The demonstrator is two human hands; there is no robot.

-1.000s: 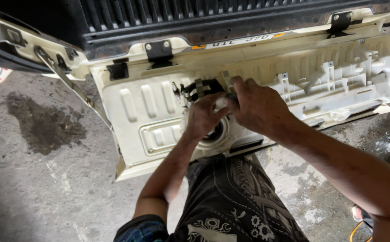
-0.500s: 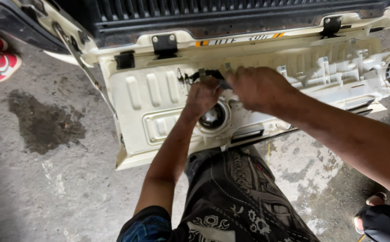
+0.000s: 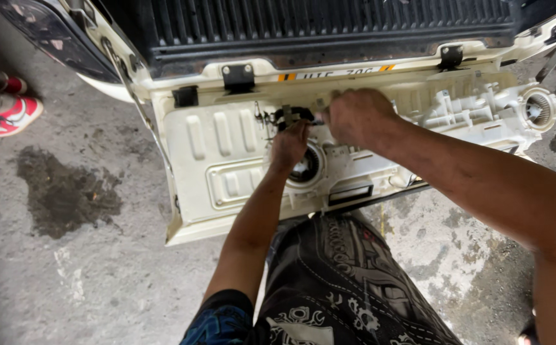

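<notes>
1. The left hand (image 3: 289,144) is curled, fingertips pinching at the small dark metal latch mechanism (image 3: 292,115) set in the lowered cream-white pickup tailgate panel (image 3: 220,160), near the middle of the panel's hinge edge. I judge that a slip here could scrape the knuckles on the stamped sheet metal around the opening.

2. The right hand (image 3: 358,117) is closed in a loose fist just beside the mechanism, toward the panel's right side; what it grips is hidden under the fingers, so I cannot tell if it holds a tool or a part. If it holds a small fastener, that could drop into the round dark recess (image 3: 305,167) directly below the left hand.

3. Thin metal rods (image 3: 262,118) show to the left of the latch; forcing the mechanism could bend them.

4. The grey ribbed plastic housing (image 3: 482,108) lies along the tailgate's right half, loose as far as I can judge. A push from the right forearm could send it off the near edge onto the stained concrete floor (image 3: 67,255).

5. A bystander's red-and-white shoe (image 3: 12,117) stands well apart, by the left corner of the truck.
</notes>
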